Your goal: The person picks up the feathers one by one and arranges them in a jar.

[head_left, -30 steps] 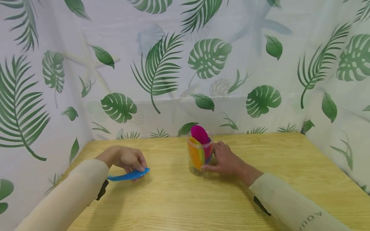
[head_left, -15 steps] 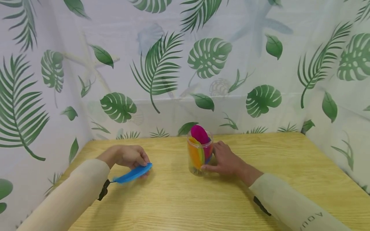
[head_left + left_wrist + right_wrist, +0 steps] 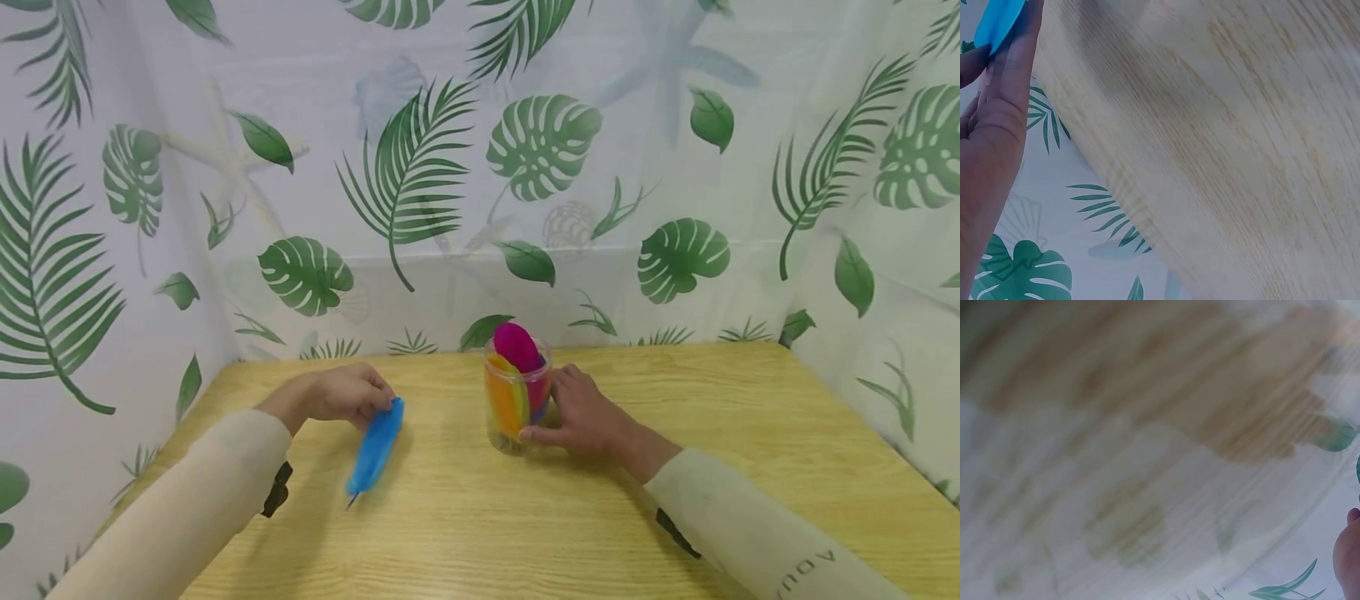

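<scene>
Between thumb and fingers, my left hand [image 3: 347, 395] pinches a blue feather [image 3: 378, 448] by its rounded tip. Its thin quill points down towards the front of the table. The left wrist view catches part of this feather [image 3: 999, 24] at the upper left corner, between thumb and fingers. To the right, a clear jar [image 3: 501, 439] stands upright, holding pink, orange, yellow and blue feathers [image 3: 508, 398]. My right hand [image 3: 591, 423] grips the jar from its right side, thumb in front and fingers behind. Only a bit of the right hand [image 3: 1349, 556] shows in the right wrist view.
A light wooden table [image 3: 465, 533] spreads under both hands. White cloth printed with green leaves [image 3: 420, 183] hangs behind it and along the left and right sides. The jar stands close to the table's back edge.
The blue feather has swung from lying nearly level, its quill to the left, to hanging down with its quill towards the front. My left hand has turned and shifted slightly; the right keeps still.
</scene>
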A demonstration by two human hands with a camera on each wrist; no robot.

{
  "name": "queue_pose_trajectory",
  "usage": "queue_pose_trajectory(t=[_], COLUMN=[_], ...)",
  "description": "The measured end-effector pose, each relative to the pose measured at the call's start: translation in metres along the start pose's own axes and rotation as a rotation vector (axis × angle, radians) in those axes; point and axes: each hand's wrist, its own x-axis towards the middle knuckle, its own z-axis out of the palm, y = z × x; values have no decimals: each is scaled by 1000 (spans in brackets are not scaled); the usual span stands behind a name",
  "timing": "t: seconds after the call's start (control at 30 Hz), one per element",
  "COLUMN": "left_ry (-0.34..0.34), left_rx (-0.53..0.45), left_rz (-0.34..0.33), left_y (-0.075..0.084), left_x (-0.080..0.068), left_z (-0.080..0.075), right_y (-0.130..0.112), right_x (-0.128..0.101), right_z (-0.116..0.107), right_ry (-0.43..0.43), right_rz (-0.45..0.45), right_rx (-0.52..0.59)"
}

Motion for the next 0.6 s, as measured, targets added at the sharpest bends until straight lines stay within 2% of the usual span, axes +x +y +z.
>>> queue_pose_trajectory(t=[0.07, 0.17, 0.6], left_ry=[5, -22, -100], left_rx=[-18, -51, -113], left_rz=[16, 34, 113], left_y=[2, 3, 7], left_x=[0, 0, 5], left_z=[-1, -1, -2], right_y=[1, 1, 0], right_x=[1, 1, -1], right_z=[-1, -2, -3], right_ry=[6, 11, -8], right_rz=[-11, -21, 5], right_rx=[-3, -5, 6])
